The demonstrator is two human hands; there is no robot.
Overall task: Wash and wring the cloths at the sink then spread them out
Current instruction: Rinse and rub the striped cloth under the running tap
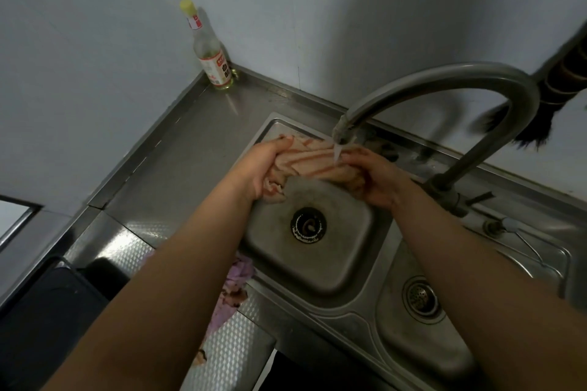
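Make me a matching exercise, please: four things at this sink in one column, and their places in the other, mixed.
1. striped cloth
2. purple cloth
3. bottle
4. faucet

a. in the counter's back corner
b. on the counter, at the basin's near edge
c. arching over the basin, running
d. gripped by both hands

Pairs: 1-d, 2-b, 3-a, 4-c

A stainless-steel table (pixel 178 149) runs along a pale wall into a corner, with a two-basin sink (pixel 359 301) set into its top. A clear bottle (pixel 212 55) with a yellow cap and a red-and-white label stands upright in the far corner, just beside the wall. A purple cloth (pixel 236 279) lies crumpled on the embossed near part of the table, touching the sink's left rim. A curved grey tap (pixel 444 79) rises from the sink's back ledge.
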